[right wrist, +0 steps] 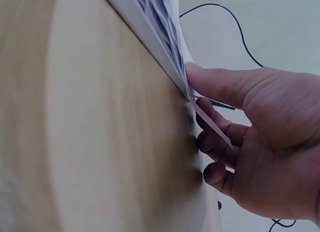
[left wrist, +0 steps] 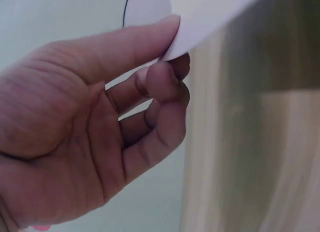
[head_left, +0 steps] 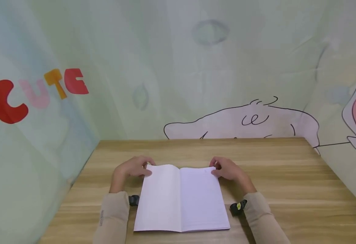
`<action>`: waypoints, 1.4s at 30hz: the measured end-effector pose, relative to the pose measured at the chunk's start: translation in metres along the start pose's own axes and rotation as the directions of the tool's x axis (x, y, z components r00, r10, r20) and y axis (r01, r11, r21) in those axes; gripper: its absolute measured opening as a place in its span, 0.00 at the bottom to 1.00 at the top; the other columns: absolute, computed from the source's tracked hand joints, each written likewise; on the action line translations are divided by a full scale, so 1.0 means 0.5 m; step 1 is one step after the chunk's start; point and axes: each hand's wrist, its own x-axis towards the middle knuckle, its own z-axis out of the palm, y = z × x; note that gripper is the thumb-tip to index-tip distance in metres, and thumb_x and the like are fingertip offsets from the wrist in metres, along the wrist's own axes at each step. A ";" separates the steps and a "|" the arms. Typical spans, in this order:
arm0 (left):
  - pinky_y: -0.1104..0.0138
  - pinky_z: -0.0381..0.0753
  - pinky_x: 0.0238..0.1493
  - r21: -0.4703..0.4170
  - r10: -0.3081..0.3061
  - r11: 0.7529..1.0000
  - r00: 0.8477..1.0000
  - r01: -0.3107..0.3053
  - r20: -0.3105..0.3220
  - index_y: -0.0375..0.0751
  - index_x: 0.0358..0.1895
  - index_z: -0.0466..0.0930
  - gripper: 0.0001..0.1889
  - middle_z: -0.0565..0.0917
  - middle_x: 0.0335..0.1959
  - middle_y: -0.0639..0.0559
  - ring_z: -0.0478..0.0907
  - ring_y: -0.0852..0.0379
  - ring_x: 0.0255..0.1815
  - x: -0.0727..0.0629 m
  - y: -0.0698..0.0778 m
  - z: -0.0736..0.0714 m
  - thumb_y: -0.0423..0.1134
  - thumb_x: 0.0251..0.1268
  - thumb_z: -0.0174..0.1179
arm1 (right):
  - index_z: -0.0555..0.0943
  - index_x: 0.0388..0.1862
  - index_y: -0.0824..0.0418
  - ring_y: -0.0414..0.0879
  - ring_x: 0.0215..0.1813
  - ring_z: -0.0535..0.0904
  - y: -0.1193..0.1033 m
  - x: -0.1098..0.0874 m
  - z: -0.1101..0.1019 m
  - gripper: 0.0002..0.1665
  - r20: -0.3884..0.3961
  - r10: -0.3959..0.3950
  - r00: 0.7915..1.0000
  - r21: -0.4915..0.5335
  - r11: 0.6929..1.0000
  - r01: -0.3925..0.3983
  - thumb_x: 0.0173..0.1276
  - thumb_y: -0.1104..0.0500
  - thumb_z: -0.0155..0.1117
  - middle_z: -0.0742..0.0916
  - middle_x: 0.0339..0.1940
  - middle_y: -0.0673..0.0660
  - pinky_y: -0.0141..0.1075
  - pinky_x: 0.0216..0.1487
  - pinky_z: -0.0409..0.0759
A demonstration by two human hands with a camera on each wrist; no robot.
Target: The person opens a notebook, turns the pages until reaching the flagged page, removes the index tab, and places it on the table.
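Note:
An open notebook [head_left: 181,200] with blank-looking white pages lies on the wooden table, its spine running toward me. My left hand [head_left: 135,166] pinches the far left corner between thumb and fingers; in the left wrist view the white page corner [left wrist: 195,34] sits under the thumb, the other fingers curled below. At the far right corner my right hand [head_left: 226,168] holds the edge, thumb on top. The right wrist view shows the stacked page edges [right wrist: 165,37] and a thin page corner [right wrist: 215,124] bent down between thumb and fingers.
The wooden table [head_left: 287,176] reaches back to a pale printed curtain [head_left: 165,67] with coloured letters at the left and a line-drawn figure. A small dark wrist device [head_left: 238,207] is on the right sleeve, another [head_left: 133,200] on the left.

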 end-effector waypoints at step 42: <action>0.43 0.68 0.64 0.254 -0.310 0.922 0.950 0.293 0.029 0.38 0.71 0.68 0.38 0.76 0.64 0.33 0.73 0.36 0.63 0.017 0.076 0.046 0.42 0.58 0.73 | 0.77 0.39 0.60 0.45 0.24 0.72 -0.006 -0.026 -0.062 0.07 0.106 0.022 0.994 0.200 0.979 -0.043 0.73 0.58 0.64 0.77 0.23 0.52 0.35 0.28 0.70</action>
